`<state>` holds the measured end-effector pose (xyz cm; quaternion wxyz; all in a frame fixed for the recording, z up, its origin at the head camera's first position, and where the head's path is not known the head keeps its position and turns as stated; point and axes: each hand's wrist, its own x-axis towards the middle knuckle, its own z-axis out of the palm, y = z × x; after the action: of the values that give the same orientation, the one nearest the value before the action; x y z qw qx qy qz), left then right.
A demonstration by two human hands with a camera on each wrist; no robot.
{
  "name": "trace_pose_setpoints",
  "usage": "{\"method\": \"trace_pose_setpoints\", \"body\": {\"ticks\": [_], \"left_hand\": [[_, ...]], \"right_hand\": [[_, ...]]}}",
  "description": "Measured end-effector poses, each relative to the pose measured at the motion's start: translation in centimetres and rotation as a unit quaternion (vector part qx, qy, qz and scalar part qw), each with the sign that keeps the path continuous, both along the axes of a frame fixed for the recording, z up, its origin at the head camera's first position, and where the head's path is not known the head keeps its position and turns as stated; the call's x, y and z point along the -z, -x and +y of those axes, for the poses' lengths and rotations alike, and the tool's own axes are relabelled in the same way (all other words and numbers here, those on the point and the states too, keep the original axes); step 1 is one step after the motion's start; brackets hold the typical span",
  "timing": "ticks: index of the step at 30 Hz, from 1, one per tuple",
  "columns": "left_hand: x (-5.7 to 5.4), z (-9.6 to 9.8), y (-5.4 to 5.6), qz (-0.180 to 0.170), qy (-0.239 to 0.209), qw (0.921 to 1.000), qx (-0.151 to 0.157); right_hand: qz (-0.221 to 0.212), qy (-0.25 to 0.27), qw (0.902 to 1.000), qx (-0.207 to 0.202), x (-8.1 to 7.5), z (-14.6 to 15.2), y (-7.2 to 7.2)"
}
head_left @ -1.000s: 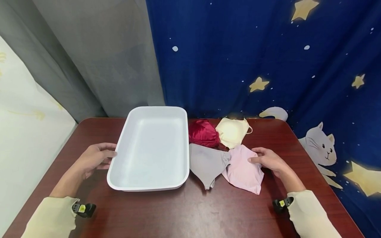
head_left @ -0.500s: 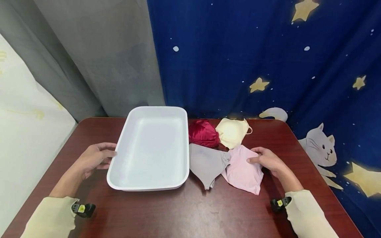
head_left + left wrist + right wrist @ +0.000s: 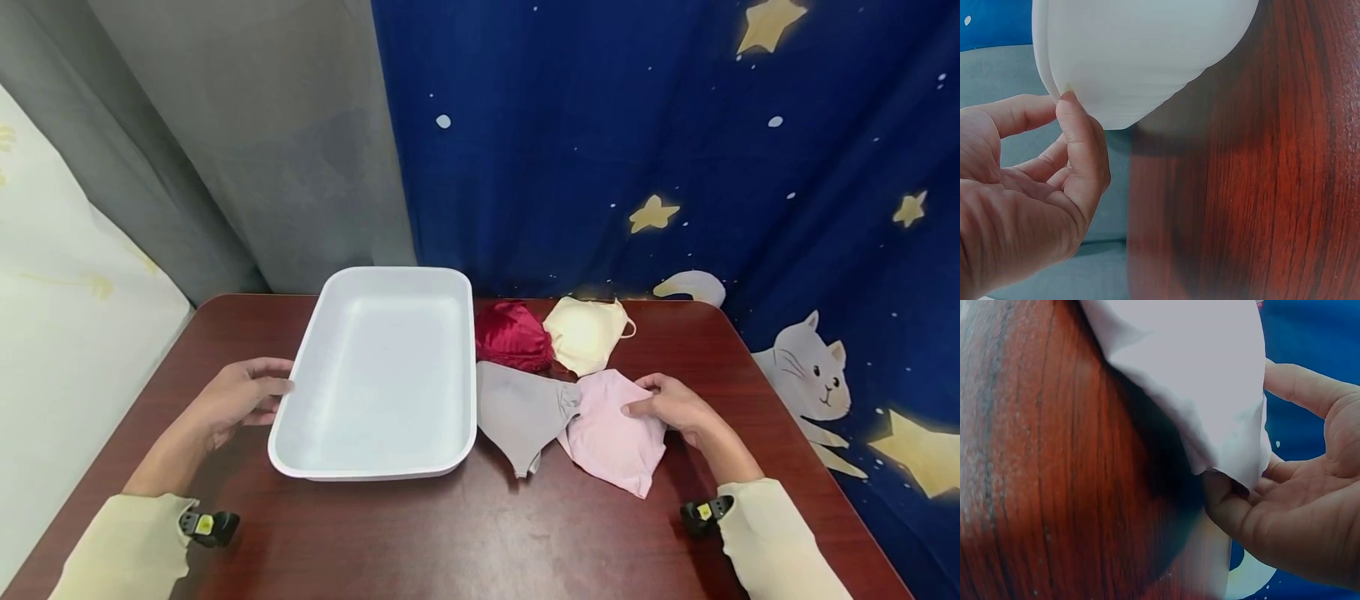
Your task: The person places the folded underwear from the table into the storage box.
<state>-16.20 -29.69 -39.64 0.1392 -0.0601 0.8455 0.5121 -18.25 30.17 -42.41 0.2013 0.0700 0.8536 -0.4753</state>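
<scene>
A white plastic basin (image 3: 382, 473) stands on the left half of the table. My left hand (image 3: 243, 392) pinches its left rim; in the left wrist view the thumb and a finger (image 3: 1082, 140) meet at the rim. On the right, a pair of pink underpants (image 3: 611, 442) lies partly raised off the table. My right hand (image 3: 671, 404) pinches its right edge, and the cloth hides some fingertips in the right wrist view. Grey underpants (image 3: 525, 408) lie between the basin and the pink pair, touching it.
Behind the underpants lie a dark red satin bra (image 3: 513, 336) and a cream bra (image 3: 587, 332) with a strap loop. The dark wooden table (image 3: 480, 542) ends at a grey curtain (image 3: 300, 167) and a blue starry curtain (image 3: 540, 167).
The pink underpants have shifted slightly toward me at their lower edge, the right hand still gripping them. The left hand and basin hold almost the same place.
</scene>
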Motion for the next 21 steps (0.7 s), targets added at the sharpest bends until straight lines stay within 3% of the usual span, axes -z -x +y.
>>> {"method": "trace_pose_setpoints", "body": {"ticks": [21], "left_hand": [[-0.07,-0.03,0.09,0.001,-0.006,1.0000,0.004]], "right_hand": [[0.003,0.029,0.9996,0.007,-0.32,0.69,0.14]]}}
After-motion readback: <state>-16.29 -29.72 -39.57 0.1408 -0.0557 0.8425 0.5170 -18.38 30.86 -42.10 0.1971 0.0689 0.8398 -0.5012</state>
